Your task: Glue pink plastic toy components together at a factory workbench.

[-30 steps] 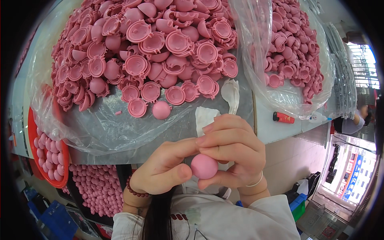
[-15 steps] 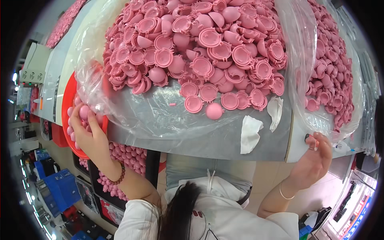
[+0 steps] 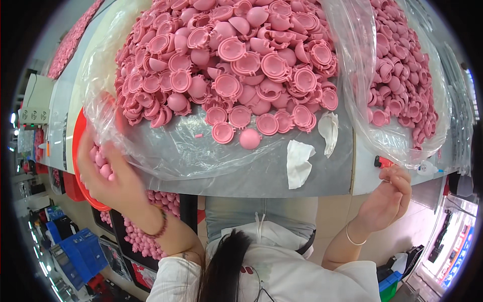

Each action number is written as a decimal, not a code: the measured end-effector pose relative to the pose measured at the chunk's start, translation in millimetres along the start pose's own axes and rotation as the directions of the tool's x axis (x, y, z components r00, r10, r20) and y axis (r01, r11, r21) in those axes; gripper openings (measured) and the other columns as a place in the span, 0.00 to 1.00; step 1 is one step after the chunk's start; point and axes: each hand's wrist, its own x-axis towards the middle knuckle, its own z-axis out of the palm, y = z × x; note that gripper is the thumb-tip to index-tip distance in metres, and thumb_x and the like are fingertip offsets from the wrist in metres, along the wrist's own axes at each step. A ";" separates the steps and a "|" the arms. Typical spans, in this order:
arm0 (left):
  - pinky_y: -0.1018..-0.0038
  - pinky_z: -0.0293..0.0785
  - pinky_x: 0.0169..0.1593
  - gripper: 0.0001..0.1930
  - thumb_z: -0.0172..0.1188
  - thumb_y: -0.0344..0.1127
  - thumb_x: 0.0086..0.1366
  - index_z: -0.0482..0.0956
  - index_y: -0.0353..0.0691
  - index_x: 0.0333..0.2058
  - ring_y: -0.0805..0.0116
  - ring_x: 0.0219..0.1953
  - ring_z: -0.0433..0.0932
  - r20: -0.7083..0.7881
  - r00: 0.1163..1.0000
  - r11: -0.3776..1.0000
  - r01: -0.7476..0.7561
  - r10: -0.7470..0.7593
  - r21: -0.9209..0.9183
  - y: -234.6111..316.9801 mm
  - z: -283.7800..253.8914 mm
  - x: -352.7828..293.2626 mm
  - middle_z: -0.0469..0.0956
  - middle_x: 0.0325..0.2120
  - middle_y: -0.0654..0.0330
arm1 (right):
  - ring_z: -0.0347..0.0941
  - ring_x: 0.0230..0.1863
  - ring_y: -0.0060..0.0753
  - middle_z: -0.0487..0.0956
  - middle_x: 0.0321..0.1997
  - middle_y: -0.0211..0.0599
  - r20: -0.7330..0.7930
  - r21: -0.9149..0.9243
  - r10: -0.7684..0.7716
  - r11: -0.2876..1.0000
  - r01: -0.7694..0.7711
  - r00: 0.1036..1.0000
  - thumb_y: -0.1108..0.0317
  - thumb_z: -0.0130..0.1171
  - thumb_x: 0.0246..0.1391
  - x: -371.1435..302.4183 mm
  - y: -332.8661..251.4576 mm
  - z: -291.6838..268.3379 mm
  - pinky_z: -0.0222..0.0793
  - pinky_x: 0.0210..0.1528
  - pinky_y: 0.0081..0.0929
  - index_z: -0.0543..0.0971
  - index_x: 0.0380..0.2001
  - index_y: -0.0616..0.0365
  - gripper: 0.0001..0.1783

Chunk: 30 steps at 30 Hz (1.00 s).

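At the left, my left hand reaches over a red basin. Its fingers are spread around small pink balls; some fingertips are blurred. My right hand hovers at the table's near right edge, fingers curled in and nothing visible in them. Just beyond those fingers is a small red and black tool; whether they touch it I cannot tell. A large heap of pink hinged ball shells, many gaping, covers the plastic sheet in front of me. One closed pink ball sits at the heap's near edge.
Two crumpled white scraps lie on the grey table. Another bag of pink shells stands at the right, beside a small clear bottle. Below the table edge, a dark crate borders more pink pieces. Blue bins stand lower left.
The whole view has shifted, moving the table's contents leftward. My left hand has turned over the basin and its fingers hide more of it. My right fingers have drawn back, exposing the red tool.
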 end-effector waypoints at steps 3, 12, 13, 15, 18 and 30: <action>0.72 0.66 0.40 0.12 0.59 0.25 0.42 0.74 0.37 0.30 0.63 0.35 0.72 0.424 0.867 0.956 -0.294 0.262 0.010 38.0 22.5 -28.8 0.73 0.32 0.57 | 0.60 0.32 0.33 0.67 0.33 0.44 0.016 -0.023 0.007 1.000 -0.007 1.000 0.64 0.40 0.52 0.0 0.1 3.4 0.56 0.35 0.27 0.70 0.32 0.65 0.15; 0.77 0.66 0.32 0.06 0.55 0.26 0.51 0.73 0.35 0.30 0.68 0.27 0.71 0.477 0.872 0.988 -0.150 0.114 0.038 47.3 50.9 -52.6 0.74 0.25 0.58 | 0.60 0.36 0.29 0.67 0.37 0.38 -0.487 -0.294 -0.141 0.956 -0.010 0.862 0.64 0.43 0.50 5.2 5.7 -71.5 0.55 0.36 0.26 0.68 0.34 0.62 0.12; 0.78 0.66 0.31 0.07 0.54 0.26 0.53 0.73 0.34 0.32 0.71 0.27 0.71 0.413 0.901 0.991 -0.132 0.135 -0.037 46.8 50.8 -52.9 0.74 0.26 0.58 | 0.59 0.38 0.27 0.66 0.39 0.36 -0.673 -0.319 -0.189 0.946 -0.050 0.715 0.64 0.45 0.50 6.3 10.8 -84.5 0.55 0.37 0.26 0.67 0.36 0.60 0.13; 0.80 0.65 0.27 0.09 0.49 0.26 0.56 0.70 0.30 0.37 0.71 0.25 0.70 0.288 0.932 0.975 -0.202 0.221 -0.094 46.3 50.3 -52.3 0.72 0.30 0.57 | 0.58 0.42 0.23 0.65 0.42 0.33 -0.721 -0.356 -0.210 0.930 -0.094 0.660 0.63 0.45 0.50 10.4 20.8 -111.9 0.55 0.38 0.24 0.66 0.38 0.58 0.14; 0.84 0.62 0.23 0.13 0.46 0.29 0.59 0.65 0.30 0.42 0.74 0.22 0.67 0.273 0.962 0.949 0.069 0.018 -0.306 47.9 44.3 -55.1 0.71 0.31 0.55 | 0.57 0.44 0.22 0.64 0.44 0.33 -0.800 -0.384 -0.108 0.848 -0.365 0.590 0.64 0.49 0.49 13.6 45.2 -140.0 0.54 0.39 0.22 0.67 0.38 0.59 0.14; 0.84 0.64 0.27 0.12 0.57 0.37 0.53 0.63 0.40 0.27 0.73 0.25 0.66 0.876 0.463 0.214 0.849 0.136 -0.482 75.0 50.9 -93.3 0.66 0.40 0.42 | 0.65 0.23 0.28 0.70 0.21 0.34 -0.596 0.014 0.091 0.995 -0.103 0.797 0.60 0.45 0.51 18.0 19.7 -38.5 0.57 0.23 0.19 0.68 0.36 0.67 0.19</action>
